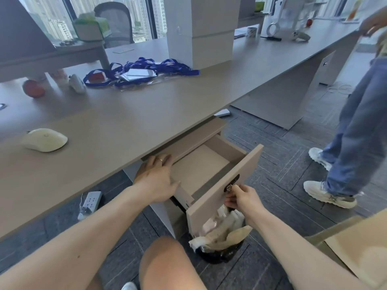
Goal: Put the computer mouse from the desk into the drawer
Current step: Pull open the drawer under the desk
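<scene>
A cream computer mouse [44,139] lies on the grey-brown desk [125,114] at the left, well away from both hands. Under the desk edge the top drawer [201,164] stands pulled out, its inside bare. My left hand [156,178] rests flat on the drawer's left side rail, fingers spread, holding nothing. At the drawer front panel [226,185], my right hand [240,198] pinches the small key in the lock.
A bin [219,233] stuffed with paper and plastic sits right below the drawer front. Blue lanyards [142,70], a red apple [33,88] and a white box [201,30] are on the desk. A person in jeans [354,130] stands at the right. A power strip [90,201] lies on the floor.
</scene>
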`<state>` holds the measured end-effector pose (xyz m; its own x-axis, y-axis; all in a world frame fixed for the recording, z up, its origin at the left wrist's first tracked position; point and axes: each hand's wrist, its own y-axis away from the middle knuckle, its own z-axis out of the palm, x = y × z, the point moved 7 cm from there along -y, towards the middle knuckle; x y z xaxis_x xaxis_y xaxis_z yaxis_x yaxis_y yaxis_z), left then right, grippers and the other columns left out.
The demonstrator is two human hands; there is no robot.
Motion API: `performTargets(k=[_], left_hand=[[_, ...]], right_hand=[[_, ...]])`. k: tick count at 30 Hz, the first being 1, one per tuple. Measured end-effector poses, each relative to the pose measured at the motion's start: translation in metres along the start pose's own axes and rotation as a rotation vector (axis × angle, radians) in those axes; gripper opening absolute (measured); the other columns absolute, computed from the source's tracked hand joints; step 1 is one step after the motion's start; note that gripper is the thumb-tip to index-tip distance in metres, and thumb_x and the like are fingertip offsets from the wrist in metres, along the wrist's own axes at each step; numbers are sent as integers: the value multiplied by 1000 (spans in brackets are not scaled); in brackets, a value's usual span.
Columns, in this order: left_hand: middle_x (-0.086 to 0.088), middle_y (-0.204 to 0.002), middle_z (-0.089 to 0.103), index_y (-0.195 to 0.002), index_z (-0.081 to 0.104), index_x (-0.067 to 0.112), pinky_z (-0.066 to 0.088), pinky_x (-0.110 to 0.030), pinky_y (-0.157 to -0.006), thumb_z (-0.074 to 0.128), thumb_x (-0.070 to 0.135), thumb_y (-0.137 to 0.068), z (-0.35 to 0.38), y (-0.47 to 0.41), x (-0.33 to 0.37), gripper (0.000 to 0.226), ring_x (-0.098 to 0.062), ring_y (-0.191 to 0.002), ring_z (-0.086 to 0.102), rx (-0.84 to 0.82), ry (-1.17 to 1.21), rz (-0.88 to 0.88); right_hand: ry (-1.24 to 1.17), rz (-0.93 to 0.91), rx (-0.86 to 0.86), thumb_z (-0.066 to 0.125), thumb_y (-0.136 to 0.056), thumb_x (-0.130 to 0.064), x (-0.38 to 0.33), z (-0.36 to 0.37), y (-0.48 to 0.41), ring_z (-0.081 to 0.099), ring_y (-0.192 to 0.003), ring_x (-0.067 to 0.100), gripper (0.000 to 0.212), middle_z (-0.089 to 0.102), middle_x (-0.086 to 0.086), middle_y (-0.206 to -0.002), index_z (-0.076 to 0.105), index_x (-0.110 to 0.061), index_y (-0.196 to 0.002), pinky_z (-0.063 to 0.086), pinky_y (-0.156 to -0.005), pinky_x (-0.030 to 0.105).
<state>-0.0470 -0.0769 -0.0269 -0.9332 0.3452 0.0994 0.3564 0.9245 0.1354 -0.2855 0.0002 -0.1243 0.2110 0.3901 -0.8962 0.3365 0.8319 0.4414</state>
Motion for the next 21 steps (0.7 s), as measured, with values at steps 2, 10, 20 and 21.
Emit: performTargets(k=[2, 10, 20, 21], left_hand=[[-4, -169, 12, -160, 12, 17, 23, -47, -118, 53, 61, -91, 0, 2, 4, 91, -30, -150, 14, -12, 20, -32], [-5, -169, 13, -160, 11, 18, 26, -51, -119, 56, 75, -79, 4, 5, 4, 109, -30, -152, 14, -20, -9, -68], [-4, -170, 12, -161, 10, 21, 24, -49, -121, 58, 78, -76, 8, 0, -1, 113, -30, -153, 12, -42, -8, -77], [-4, -170, 11, -161, 10, 20, 24, -49, -121, 58, 78, -76, 8, 0, 0, 113, -30, -153, 12, -43, -10, -73]], right_hand=[[-4, -2, 4, 46, -99, -7, 1, -10, 9, 59, -58, 25, 22, 58, 16, -70, 57, 3, -83, 59, -50, 26], [-19, -7, 25, 44, -100, -6, 12, -41, 32, 58, -58, 25, 23, 57, 16, -70, 57, 3, -84, 57, -48, 25], [-2, -27, 36, 45, -100, -7, 19, -52, 34, 59, -58, 22, 22, 58, 15, -70, 58, 4, -86, 60, -57, 29], [2, -29, 37, 45, -100, -7, 19, -52, 34, 59, -58, 21, 22, 58, 15, -70, 58, 4, -86, 60, -58, 30]])
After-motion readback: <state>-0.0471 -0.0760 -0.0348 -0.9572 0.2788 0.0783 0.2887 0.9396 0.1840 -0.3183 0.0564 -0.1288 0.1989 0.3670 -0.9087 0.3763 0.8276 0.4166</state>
